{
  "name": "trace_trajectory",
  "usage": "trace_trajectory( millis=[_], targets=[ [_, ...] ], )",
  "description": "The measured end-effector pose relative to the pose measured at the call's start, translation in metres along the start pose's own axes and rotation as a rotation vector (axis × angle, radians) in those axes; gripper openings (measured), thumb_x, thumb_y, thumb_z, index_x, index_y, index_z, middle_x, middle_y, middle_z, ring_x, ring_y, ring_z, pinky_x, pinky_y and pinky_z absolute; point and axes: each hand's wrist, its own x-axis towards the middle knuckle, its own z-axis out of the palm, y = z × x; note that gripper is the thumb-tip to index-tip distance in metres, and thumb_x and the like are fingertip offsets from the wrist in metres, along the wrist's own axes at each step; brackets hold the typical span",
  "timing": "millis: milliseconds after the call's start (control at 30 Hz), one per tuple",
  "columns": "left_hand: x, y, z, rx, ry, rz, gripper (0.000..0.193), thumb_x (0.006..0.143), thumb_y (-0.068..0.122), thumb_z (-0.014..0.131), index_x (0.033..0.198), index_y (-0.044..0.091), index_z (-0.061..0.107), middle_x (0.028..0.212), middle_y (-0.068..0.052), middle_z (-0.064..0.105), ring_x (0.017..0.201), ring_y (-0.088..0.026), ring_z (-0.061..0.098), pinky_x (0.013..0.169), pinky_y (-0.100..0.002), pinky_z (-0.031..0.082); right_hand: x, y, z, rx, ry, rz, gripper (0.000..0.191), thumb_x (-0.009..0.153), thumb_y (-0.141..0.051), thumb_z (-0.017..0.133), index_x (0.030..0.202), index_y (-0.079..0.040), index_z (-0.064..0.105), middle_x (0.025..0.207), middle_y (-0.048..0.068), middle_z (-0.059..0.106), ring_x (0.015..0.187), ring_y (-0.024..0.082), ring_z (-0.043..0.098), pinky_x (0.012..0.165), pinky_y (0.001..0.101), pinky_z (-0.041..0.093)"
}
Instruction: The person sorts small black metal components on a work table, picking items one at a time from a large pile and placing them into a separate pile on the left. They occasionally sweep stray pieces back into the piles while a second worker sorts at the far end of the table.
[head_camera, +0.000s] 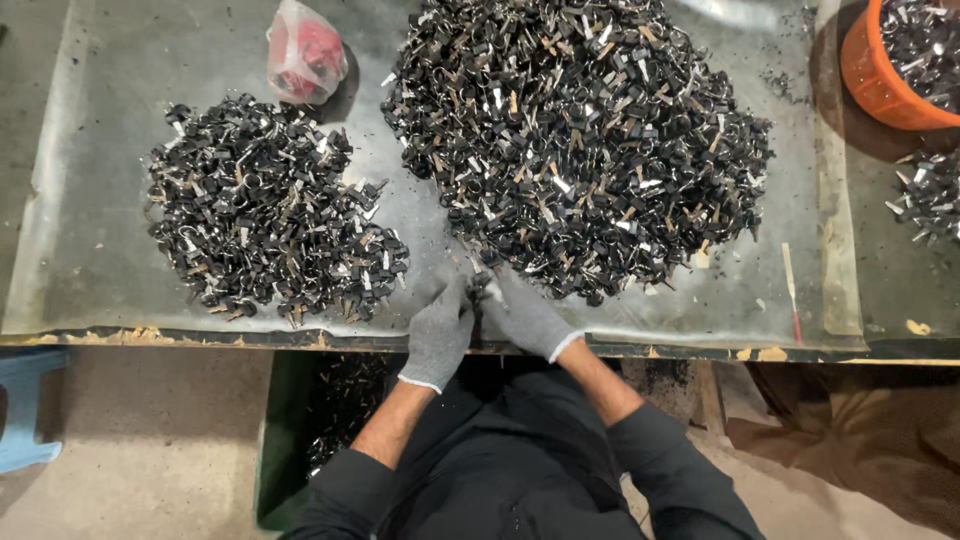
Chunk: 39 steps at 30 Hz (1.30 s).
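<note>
While both gloved hands meet at the near edge of the desk (120, 300), they pinch one small black clip part (484, 287) between them, just at the foot of the large heap of black clips (580, 140). The left hand (440, 335) has its grip clenched on the part from the left, and the right hand (525, 315) grasps it from the right, fingertips touching across it; the part itself is mostly hidden by the grey gloves, so its exact shape cannot be told.

Left of the large heap lies a smaller heap of clips (270, 215), well apart from the hands. Beyond that smaller heap, away from the person, sits a knotted plastic bag with red contents (305, 50). Far right of the large heap stands an orange bowl (870, 75) holding more such pieces, and a thin red-tipped stick (790, 290) lies near the heap's right side. Below the desk edge, under the hands, a green bin (275, 440) shows dark pieces inside.

Judging by the hold, the work on the piece goes best with the fingertips kept close to the desk edge over the bin, both hands gripping firmly so the small piece does not slip from the gloves, and only one piece drawn from the heap at a time.
</note>
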Motion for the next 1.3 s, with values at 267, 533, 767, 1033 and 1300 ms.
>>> trace_trajectory(
  millis=[267,533,767,1033,1300],
  targets=[
    [-0.003,0.007,0.001,0.208,0.023,-0.049,0.016,0.084,0.022,0.076,0.088,0.01,0.067,0.082,-0.011,0.066,0.072,-0.034,0.069,0.062,-0.045,0.054,-0.024,0.009,0.014,-0.355,0.004,0.064,0.029,0.104,-0.027,0.053,0.122,-0.004,0.058,0.109,0.024,0.071,0.1,0.04,0.07,0.086,0.0512,0.056],
    [-0.003,0.005,-0.001,0.08,-0.002,-0.003,0.009,0.084,0.015,0.072,0.083,0.011,0.065,0.078,-0.01,0.066,0.068,-0.034,0.068,0.062,-0.047,0.053,-0.023,0.0,0.022,-0.459,0.126,-0.003,0.031,0.099,-0.021,0.055,0.12,0.003,0.056,0.105,0.023,0.071,0.098,0.04,0.071,0.079,0.0503,0.058],
    [-0.005,0.003,-0.002,0.094,0.033,0.036,0.009,0.086,0.016,0.073,0.084,0.011,0.066,0.079,-0.01,0.066,0.067,-0.034,0.067,0.059,-0.047,0.052,-0.008,-0.002,0.005,-0.248,-0.037,0.092,0.04,0.095,-0.026,0.06,0.122,0.002,0.053,0.099,0.026,0.072,0.093,0.042,0.071,0.083,0.0513,0.056],
    [0.005,0.007,-0.009,0.256,-0.357,-0.203,0.025,0.098,0.032,0.071,0.084,0.011,0.07,0.075,-0.014,0.069,0.071,-0.038,0.07,0.064,-0.052,0.053,-0.02,0.003,0.019,-0.29,0.088,0.089,0.026,0.099,-0.022,0.058,0.114,-0.002,0.058,0.098,0.026,0.072,0.094,0.043,0.07,0.081,0.0541,0.055],
    [0.038,0.008,-0.022,-0.02,-0.117,0.149,0.028,0.083,0.018,0.067,0.109,0.01,0.075,0.116,-0.009,0.072,0.106,-0.033,0.069,0.09,-0.046,0.055,-0.032,-0.005,0.033,-0.414,0.048,-0.041,0.026,0.09,-0.013,0.059,0.111,0.002,0.062,0.103,0.025,0.071,0.096,0.041,0.071,0.078,0.0499,0.059]
  ],
)
